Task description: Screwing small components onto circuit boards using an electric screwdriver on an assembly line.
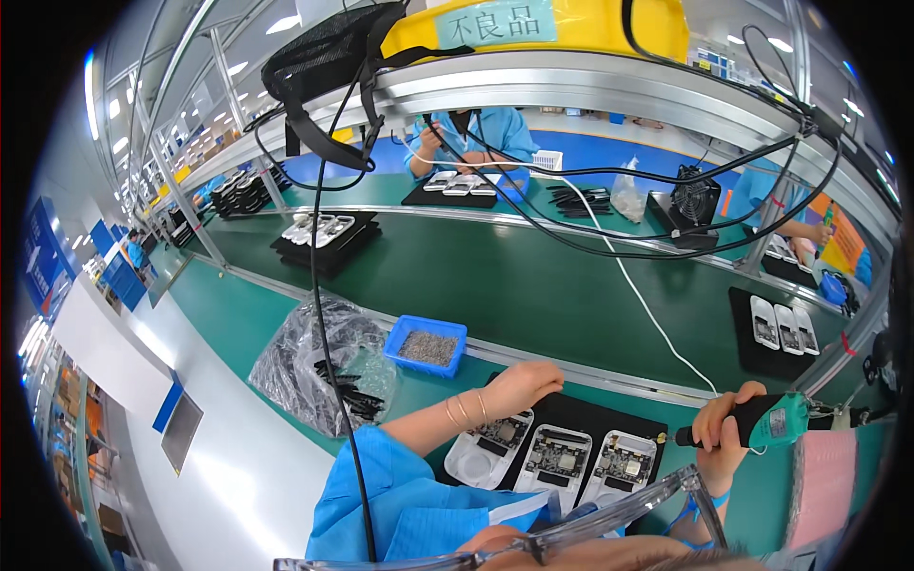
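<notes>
Clasping a black and teal driver (pixel 784 420) in the right hand (pixel 724 426), with the grip wrapped round its smooth, rounded barrel. Pointing the slim tip left, close to the right end of a flat, matte black tray (pixel 590 416); cannot tell whether touching anything there. Holding the left hand (pixel 529 383) over the tray's far left part, with the grip folded inward; cannot tell whether pinching anything, with the fingertips hidden.

Facing three white shells (pixel 556 463) side by side on the tray: glossy, long, round-cornered, bearing dark circuit boards with square metallic patches. Showing a pale, round form at the left one's near end.

Seeing to the left, on the smooth green surface (pixel 238 314), a blue plastic box (pixel 419 368), rectangular, filled with fine, grainy grey pieces (pixel 428 348). Finding beside it a clear, crinkled plastic bag (pixel 300 357) and slender black strips (pixel 354 395).

Noting at right a flat-faced pink block (pixel 824 490), and, farther off, more white shells on another black mat (pixel 750 360).
</notes>
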`<state>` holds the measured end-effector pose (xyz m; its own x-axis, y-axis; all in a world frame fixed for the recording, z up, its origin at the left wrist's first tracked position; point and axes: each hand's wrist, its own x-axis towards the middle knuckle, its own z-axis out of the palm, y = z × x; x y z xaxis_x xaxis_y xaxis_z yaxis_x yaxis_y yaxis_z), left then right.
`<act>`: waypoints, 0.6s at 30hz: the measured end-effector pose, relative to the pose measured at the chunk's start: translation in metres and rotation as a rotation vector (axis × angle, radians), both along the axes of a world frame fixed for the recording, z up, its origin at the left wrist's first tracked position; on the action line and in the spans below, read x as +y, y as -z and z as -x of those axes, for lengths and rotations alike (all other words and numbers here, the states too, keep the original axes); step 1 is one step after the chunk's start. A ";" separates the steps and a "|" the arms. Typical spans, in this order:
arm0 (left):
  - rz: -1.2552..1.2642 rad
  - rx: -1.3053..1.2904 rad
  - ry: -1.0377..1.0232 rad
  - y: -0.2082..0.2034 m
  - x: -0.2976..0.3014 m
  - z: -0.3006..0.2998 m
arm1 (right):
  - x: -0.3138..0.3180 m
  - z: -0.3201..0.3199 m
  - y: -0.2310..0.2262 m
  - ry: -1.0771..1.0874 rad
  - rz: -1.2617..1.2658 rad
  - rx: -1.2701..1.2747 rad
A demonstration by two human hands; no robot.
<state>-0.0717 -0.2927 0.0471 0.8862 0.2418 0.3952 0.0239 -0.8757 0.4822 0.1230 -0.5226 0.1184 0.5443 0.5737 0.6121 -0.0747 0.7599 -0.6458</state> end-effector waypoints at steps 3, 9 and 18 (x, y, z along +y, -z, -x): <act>-0.138 -0.189 -0.033 0.003 0.009 -0.031 | -0.010 -0.005 -0.002 0.043 0.015 -0.006; -0.315 -0.025 0.031 0.021 0.007 -0.045 | -0.004 -0.007 0.001 0.032 0.019 -0.007; -0.157 -0.079 -0.083 0.005 0.018 -0.059 | -0.001 -0.011 0.005 0.018 0.004 -0.061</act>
